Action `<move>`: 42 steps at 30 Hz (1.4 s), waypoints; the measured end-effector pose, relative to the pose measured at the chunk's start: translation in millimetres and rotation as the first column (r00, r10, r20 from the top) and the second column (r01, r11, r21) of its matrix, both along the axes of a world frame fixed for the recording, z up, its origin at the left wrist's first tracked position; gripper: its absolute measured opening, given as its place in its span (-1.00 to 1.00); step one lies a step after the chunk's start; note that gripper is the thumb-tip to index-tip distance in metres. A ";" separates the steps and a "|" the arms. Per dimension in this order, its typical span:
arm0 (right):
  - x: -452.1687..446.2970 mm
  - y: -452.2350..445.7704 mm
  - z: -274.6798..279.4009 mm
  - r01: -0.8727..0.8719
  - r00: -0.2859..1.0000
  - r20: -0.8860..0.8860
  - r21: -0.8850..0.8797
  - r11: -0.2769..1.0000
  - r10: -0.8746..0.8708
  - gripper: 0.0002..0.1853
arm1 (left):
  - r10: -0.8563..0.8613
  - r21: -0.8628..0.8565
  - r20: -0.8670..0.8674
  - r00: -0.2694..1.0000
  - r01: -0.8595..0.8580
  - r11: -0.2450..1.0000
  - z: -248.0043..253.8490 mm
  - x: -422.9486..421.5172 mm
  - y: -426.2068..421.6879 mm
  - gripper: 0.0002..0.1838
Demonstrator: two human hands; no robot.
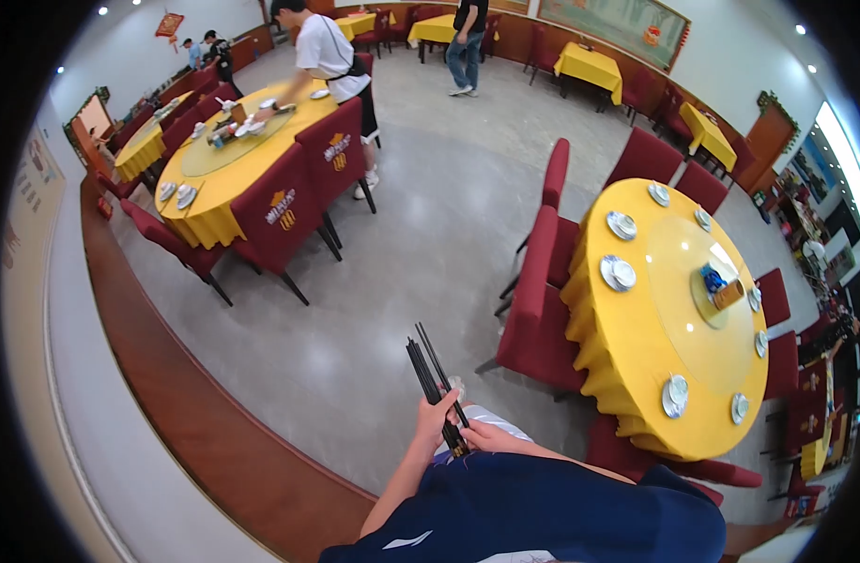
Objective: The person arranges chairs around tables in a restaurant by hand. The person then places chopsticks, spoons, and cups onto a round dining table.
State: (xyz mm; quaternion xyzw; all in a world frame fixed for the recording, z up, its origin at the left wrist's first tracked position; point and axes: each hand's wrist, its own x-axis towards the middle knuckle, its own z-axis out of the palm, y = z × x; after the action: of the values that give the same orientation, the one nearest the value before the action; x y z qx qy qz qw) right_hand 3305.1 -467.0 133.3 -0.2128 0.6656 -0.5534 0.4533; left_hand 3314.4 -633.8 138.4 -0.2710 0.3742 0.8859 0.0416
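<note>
In front of my body, my left hand is closed round a bundle of dark chopsticks that point up and away from me. One or two chopsticks stand slightly apart from the bundle, on its right side. The fingers of my right hand pinch near the lower end of these separated chopsticks, close beside my left hand. Something small and pale, too unclear to name, shows just beyond my hands.
At right stands a round table with a yellow cloth, a glass turntable and several cup-and-saucer settings. Red chairs surround it. A person in a white shirt leans over another table at left. Another person stands farther back.
</note>
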 end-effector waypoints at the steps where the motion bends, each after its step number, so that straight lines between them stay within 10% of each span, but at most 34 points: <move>1: -10.6 -10.5 2.4 -0.059 0.994 -0.086 0.077 0.995 0.066 -0.68 | 0.027 -0.001 0.007 1.000 -0.027 1.000 -1.4 -6.1 -10.5 -0.83; 8: -116.7 -69.2 -8.0 -0.126 0.907 -0.337 0.357 0.925 0.254 -0.60 | 0.067 -0.144 0.027 0.997 -0.062 0.988 -51.5 -96.5 -69.4 -0.86; 20: -386.7 -120.5 56.6 -0.091 0.837 -0.411 0.548 0.832 0.362 -0.28 | -0.194 -0.068 -0.006 0.981 0.193 0.979 3.2 -351.0 -130.2 -0.77; 23: -449.5 -105.0 43.5 -0.073 0.744 -0.646 0.179 0.981 0.173 -0.17 | -0.313 0.054 -0.072 0.947 0.317 0.947 14.4 -385.7 -116.3 -0.71; 27: -518.9 -98.0 61.6 0.366 0.919 0.013 -0.401 0.840 -0.394 -0.32 | -0.540 -0.009 -0.057 0.840 0.540 0.842 20.2 -441.4 -102.4 -0.67; 32: -594.4 -90.2 98.0 0.769 0.631 0.566 -0.366 0.523 -0.531 -0.41 | -0.860 -0.124 -0.003 0.511 0.853 0.507 34.2 -508.6 -64.4 -0.67; 42: -733.6 -100.5 67.5 0.939 0.344 0.417 -0.172 0.299 -0.841 -0.60 | -0.888 0.077 -0.108 0.447 0.894 0.440 -4.0 -670.4 -70.0 -0.67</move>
State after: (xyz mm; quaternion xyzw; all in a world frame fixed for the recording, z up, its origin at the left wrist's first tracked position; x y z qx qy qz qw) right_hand 2571.4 -567.5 200.8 0.1829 0.4841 -0.8506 0.0930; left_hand 2644.0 -703.8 134.4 -0.0081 0.4065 0.7595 0.5078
